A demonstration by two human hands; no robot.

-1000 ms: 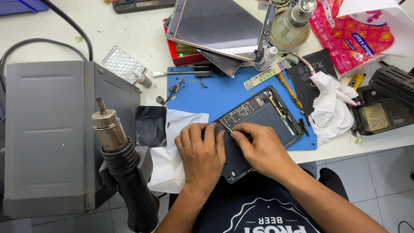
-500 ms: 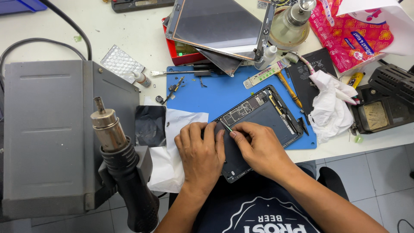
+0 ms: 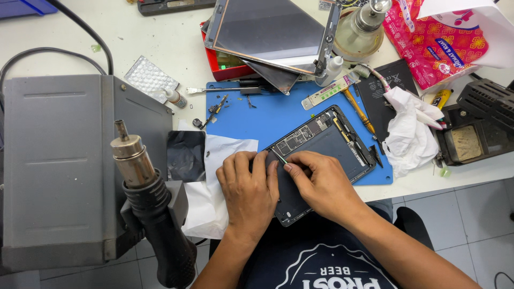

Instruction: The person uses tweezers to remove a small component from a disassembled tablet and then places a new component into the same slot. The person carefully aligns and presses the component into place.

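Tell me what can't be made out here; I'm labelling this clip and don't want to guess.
All in the head view:
- Tablet: its near end is covered by the left hand and right hand.
- Thin tool: only its tip shows past the right fingers; the rest is hidden.
- Circuit parts: too small to tell apart.
- Pink packet: cut off by the top edge.

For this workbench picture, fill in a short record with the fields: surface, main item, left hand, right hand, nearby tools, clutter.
surface: blue mat on a white table
main item: opened tablet, circuit boards showing, back end hanging over the table edge
left hand: left hand pressed flat on the tablet's near end
right hand: right hand pinching a thin tool against the tablet
nearby tools: hot air gun in its holder on a grey station; screwdriver
clutter: crumpled tissue, detached screen panel, pink packet
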